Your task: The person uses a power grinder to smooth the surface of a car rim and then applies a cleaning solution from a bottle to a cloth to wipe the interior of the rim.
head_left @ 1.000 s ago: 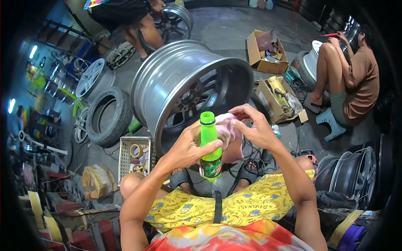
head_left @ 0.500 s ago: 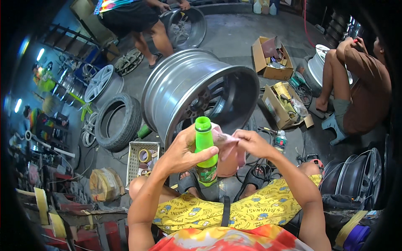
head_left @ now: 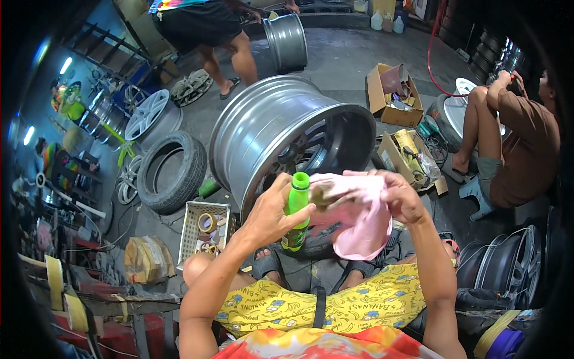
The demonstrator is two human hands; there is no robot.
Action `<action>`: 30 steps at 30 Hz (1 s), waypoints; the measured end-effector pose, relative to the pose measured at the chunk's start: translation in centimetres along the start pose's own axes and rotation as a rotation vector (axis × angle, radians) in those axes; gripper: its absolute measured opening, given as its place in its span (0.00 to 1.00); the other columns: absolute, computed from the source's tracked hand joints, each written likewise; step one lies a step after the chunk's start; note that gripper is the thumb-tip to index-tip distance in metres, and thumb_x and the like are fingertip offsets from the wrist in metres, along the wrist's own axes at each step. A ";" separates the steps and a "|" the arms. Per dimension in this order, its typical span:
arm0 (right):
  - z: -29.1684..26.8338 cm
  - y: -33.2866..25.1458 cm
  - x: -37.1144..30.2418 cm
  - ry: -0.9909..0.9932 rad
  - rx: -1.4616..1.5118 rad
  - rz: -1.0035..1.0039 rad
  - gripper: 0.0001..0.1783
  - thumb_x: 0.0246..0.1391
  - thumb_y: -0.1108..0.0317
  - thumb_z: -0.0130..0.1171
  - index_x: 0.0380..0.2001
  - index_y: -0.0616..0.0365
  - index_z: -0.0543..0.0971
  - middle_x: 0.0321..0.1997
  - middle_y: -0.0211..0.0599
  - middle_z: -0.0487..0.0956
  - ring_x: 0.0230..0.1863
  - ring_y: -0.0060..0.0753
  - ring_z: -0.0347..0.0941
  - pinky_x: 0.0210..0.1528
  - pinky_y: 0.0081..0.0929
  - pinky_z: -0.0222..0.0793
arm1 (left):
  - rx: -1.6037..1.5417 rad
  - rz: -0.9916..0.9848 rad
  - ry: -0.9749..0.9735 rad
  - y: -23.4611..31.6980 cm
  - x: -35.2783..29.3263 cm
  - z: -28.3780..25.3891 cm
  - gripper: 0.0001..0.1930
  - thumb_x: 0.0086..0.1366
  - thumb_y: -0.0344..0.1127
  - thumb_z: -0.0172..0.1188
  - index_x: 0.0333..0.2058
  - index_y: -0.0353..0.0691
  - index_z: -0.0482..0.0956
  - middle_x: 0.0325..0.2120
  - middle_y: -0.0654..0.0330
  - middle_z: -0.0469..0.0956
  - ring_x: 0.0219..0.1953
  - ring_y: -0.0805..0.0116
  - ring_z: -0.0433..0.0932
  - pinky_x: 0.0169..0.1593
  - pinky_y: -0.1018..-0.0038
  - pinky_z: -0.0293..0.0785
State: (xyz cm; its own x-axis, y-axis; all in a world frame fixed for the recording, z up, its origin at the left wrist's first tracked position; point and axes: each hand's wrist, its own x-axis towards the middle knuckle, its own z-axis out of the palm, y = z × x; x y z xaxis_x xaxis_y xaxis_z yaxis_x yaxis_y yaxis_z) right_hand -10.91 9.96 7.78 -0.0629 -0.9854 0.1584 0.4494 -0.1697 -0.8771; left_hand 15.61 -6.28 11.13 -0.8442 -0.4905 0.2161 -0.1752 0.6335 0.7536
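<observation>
A bright green plastic bottle, uncapped and nearly upright, is gripped by my left hand, thumb across its front. Part of a pink cloth reaches behind the bottle to my left fingers; whether they hold it too is hidden. On the cloth's other end my right hand is closed, and the cloth hangs down between my hands with a dark stain on its upper part. Just beyond both hands a large grey wheel rim lies on its side, its open face toward me.
A tire and a white plastic basket with tape rolls lie to the left. Two cardboard boxes of supplies stand at right. One person sits at far right; another person stands at the back beside an upright rim.
My right hand has moved right and slightly up, spreading the cloth wider. The bottle has shifted slightly right. At the back, the standing person's rim has turned.
</observation>
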 end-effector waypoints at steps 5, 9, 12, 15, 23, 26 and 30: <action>0.6 -1.7 0.0 0.230 0.157 -0.151 0.28 0.63 0.60 0.58 0.63 0.60 0.70 0.60 0.40 0.78 0.62 0.33 0.75 0.70 0.35 0.67 | 0.156 -0.001 -0.117 -0.7 0.0 1.2 0.20 0.67 0.45 0.66 0.42 0.32 0.74 0.37 0.51 0.70 0.39 0.48 0.75 0.46 0.59 0.73; 0.6 -1.7 0.1 0.094 0.308 -0.193 0.40 0.57 0.62 0.68 0.70 0.55 0.63 0.66 0.38 0.73 0.66 0.33 0.72 0.72 0.34 0.64 | 0.208 -0.061 -0.191 -1.0 -0.2 1.5 0.21 0.67 0.47 0.66 0.45 0.33 0.74 0.39 0.50 0.71 0.40 0.48 0.76 0.47 0.58 0.72; 1.1 -0.2 -0.7 0.375 -0.266 -0.105 0.54 0.47 0.69 0.77 0.74 0.58 0.58 0.71 0.37 0.67 0.72 0.31 0.61 0.73 0.29 0.58 | 0.223 -0.077 -0.212 -1.3 -0.2 1.6 0.22 0.67 0.47 0.66 0.46 0.34 0.74 0.39 0.50 0.71 0.41 0.47 0.76 0.47 0.58 0.72; 1.6 0.3 -0.8 0.280 -0.724 -0.059 0.47 0.50 0.71 0.73 0.70 0.63 0.62 0.68 0.38 0.67 0.69 0.28 0.61 0.71 0.27 0.57 | 0.235 -0.085 -0.225 -1.3 0.0 1.7 0.23 0.67 0.48 0.66 0.46 0.34 0.74 0.38 0.49 0.73 0.40 0.46 0.77 0.46 0.57 0.73; 1.4 2.5 0.1 0.068 -0.942 -0.138 0.26 0.50 0.74 0.60 0.54 0.72 0.75 0.55 0.48 0.77 0.55 0.45 0.77 0.61 0.33 0.70 | 0.295 -0.135 -0.253 -1.6 0.2 1.7 0.23 0.66 0.51 0.65 0.41 0.33 0.77 0.31 0.42 0.81 0.36 0.38 0.81 0.43 0.53 0.75; 2.3 3.0 0.6 0.037 -0.945 -0.179 0.24 0.51 0.75 0.59 0.53 0.73 0.76 0.55 0.49 0.77 0.53 0.47 0.78 0.59 0.34 0.72 | 0.341 -0.119 -0.265 -2.0 0.2 2.1 0.24 0.66 0.53 0.64 0.39 0.33 0.77 0.31 0.41 0.82 0.36 0.36 0.81 0.43 0.51 0.75; 3.4 3.7 1.1 0.061 -0.924 -0.241 0.22 0.53 0.77 0.58 0.52 0.75 0.77 0.53 0.51 0.75 0.53 0.50 0.77 0.58 0.36 0.72 | 0.397 -0.100 -0.284 -2.4 0.0 2.8 0.24 0.63 0.54 0.64 0.36 0.34 0.78 0.31 0.42 0.82 0.35 0.37 0.81 0.42 0.50 0.76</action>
State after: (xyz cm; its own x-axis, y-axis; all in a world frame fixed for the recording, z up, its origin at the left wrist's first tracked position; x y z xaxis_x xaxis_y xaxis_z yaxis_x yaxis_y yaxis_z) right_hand -6.29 8.30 6.26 -0.1204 -0.9171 0.3801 -0.4606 -0.2876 -0.8397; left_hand 14.60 -6.16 7.60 -0.9083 -0.4134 -0.0644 -0.3953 0.7974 0.4559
